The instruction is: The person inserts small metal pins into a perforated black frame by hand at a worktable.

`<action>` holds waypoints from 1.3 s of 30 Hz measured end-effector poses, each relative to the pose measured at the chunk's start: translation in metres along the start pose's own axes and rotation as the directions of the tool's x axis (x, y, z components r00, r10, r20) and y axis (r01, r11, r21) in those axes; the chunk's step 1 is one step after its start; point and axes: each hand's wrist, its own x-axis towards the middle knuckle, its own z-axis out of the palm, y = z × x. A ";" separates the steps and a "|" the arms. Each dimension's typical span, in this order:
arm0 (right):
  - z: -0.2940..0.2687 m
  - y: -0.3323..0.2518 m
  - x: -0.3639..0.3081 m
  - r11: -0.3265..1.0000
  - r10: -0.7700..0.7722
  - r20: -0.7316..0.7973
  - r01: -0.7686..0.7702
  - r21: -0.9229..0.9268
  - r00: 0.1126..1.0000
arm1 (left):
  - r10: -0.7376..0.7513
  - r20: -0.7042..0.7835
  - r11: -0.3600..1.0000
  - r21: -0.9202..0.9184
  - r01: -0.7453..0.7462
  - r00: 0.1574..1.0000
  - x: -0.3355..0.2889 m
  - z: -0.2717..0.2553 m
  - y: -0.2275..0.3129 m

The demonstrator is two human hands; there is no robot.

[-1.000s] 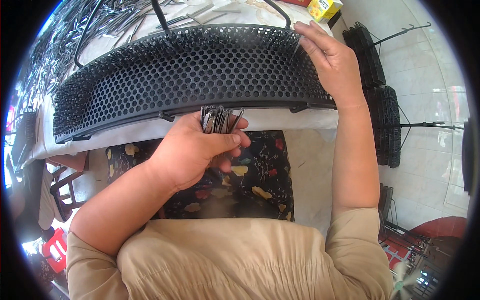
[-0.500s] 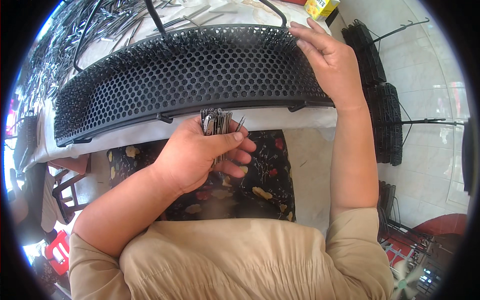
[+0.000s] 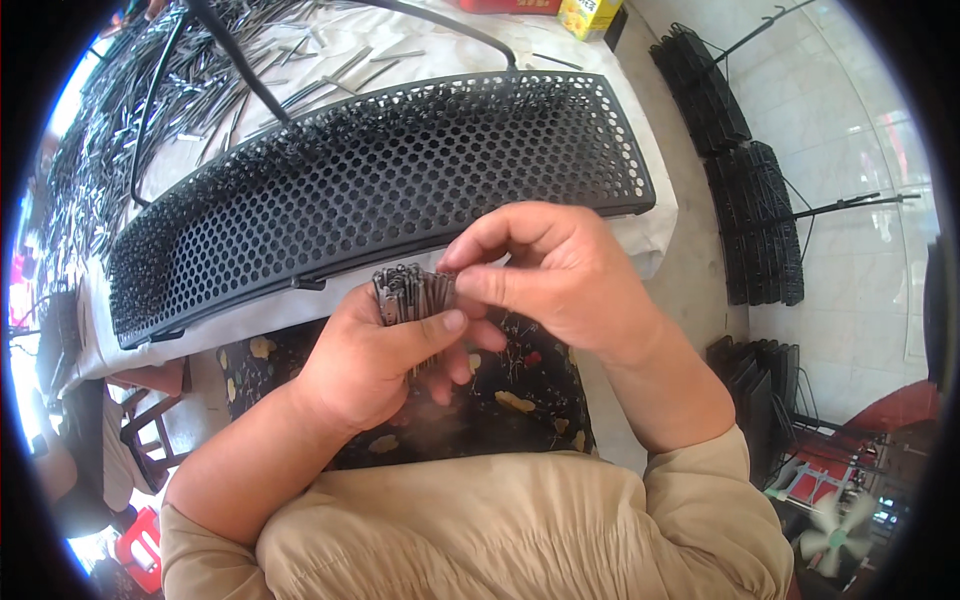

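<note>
A bundle of slim dark metal pieces [image 3: 410, 290] with looped upper ends stands upright in my left hand [image 3: 365, 355], the thumb pressed across it. My right hand [image 3: 555, 280] meets it at the bundle's right side. Its thumb and forefinger pinch the end of one slim metal piece, mostly hidden by the fingers. Just beyond both hands lies a long, curved black rack [image 3: 400, 180] full of round holes. Many small metal pieces crowd its left end and far edge, while the holes at its right end show light through them.
A large heap of loose metal pieces [image 3: 100, 130] covers the table's far left. Black rods [image 3: 235, 60] rise from the rack. A yellow box [image 3: 590, 18] stands at the far edge. More black racks [image 3: 755, 225] stand on the right, and a fan [image 3: 835, 535] is at lower right.
My right hand has left the rack's far right corner and come down to the bundle in my left hand. The view has shifted, and the rack's right end now shows uncovered.
</note>
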 end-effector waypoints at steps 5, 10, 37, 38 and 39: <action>0.001 0.000 -0.006 0.990 0.085 0.038 -0.080 -0.117 0.996 | -0.065 -0.006 0.979 0.191 0.065 0.998 -0.002 -0.001 0.005; -0.007 -0.010 -0.003 0.999 -0.047 -0.102 0.045 -0.018 0.994 | 0.005 -0.163 0.976 0.218 0.031 0.987 0.004 0.003 0.006; -0.082 -0.027 0.060 0.286 -0.874 -0.124 0.291 -0.913 0.470 | -0.127 -0.210 0.989 0.043 0.139 0.969 0.012 -0.002 0.006; -0.082 -0.026 0.060 0.273 -0.874 -0.117 0.277 -0.921 0.472 | -0.125 -0.212 0.990 0.041 0.136 0.969 0.011 -0.002 0.006; -0.083 -0.026 0.060 0.272 -0.874 -0.114 0.281 -0.920 0.473 | -0.122 -0.210 0.990 0.045 0.134 0.970 0.011 -0.003 0.005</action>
